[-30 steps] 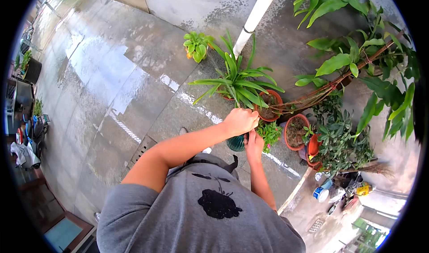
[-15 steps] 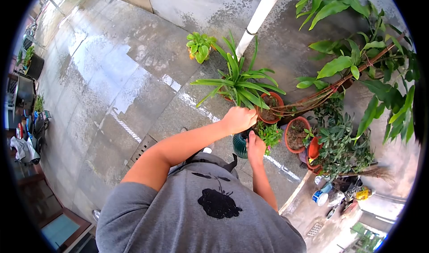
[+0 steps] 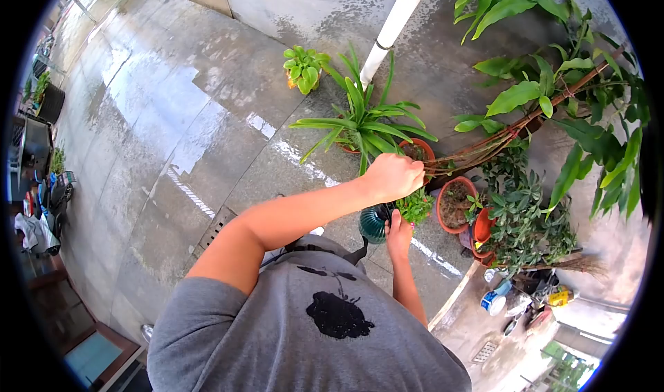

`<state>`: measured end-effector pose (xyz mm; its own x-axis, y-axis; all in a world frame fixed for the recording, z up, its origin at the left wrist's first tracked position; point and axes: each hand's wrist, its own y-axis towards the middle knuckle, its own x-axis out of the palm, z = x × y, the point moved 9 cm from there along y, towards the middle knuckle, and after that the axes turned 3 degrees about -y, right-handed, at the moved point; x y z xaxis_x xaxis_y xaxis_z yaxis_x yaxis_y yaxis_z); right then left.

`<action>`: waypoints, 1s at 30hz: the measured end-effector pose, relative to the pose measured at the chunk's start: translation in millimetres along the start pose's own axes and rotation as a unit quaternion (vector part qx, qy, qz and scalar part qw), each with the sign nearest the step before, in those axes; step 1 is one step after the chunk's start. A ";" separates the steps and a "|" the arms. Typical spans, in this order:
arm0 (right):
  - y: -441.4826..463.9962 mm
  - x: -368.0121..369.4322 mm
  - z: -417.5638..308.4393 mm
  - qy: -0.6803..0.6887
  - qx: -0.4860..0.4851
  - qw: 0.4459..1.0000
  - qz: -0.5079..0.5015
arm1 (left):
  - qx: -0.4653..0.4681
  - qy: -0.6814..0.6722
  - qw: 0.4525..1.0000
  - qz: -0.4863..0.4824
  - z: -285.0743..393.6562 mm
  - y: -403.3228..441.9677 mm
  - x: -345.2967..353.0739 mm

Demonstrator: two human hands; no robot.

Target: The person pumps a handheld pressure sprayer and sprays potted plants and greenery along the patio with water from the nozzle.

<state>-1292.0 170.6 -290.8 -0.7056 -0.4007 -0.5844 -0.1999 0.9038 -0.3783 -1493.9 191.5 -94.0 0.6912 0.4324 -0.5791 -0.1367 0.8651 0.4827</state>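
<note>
Grey shirt: the person's torso fills the near edge; both forearms reach forward from it.
Right hand: the hand wraps the dark top of the green bottle, thumb uppermost, fingers clamped there though mostly hidden beneath.
Green bottle: the ribbed, rounded body sits just left of the right hand, between the torso and the flowering plant, partly under the left forearm.
Bottle's handling: probably light to moderate, depending on how full it is, which cannot be told; the wall looks like stiff plastic, likely slippery if wet and not very fragile. The narrow dark neck seems the surest hold, with the round body better for a supporting palm.
Left hand: the hand is raised just beyond the bottle, fingers curled together and turned away; whether they clamp on anything cannot be told.
Flowering plant: low green leaves crowd just beyond the right hand.
Pot rims: the soil-filled clay pot stands to the right, another orange pot just past the left hand, both with hard edges.
Long-leaved plant: its blades spread close ahead of the left hand, leaving little room.
Open room: the widest bare stretch is the concrete floor to the left.
White pole: it stands farther ahead, before the wall.
</note>
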 end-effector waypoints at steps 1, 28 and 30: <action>-0.6 -2.4 -5.7 -0.025 -0.013 1.000 -0.003 | -0.021 0.005 1.000 -0.009 -8.3 -8.9 7.0; -10.7 -8.7 -33.8 -0.110 -0.100 0.989 0.020 | -0.053 -0.001 0.992 -0.118 -38.7 -77.5 79.9; -13.3 -8.3 -38.7 -0.103 -0.099 0.990 0.012 | -0.040 -0.007 0.992 -0.117 -36.3 -74.8 80.3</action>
<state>-1309.8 167.8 -253.1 -0.5627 -0.3829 -0.7326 -0.3286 0.9168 -0.2267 -1453.9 170.7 -200.4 0.7200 0.2149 -0.6599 -0.0271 0.9588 0.2827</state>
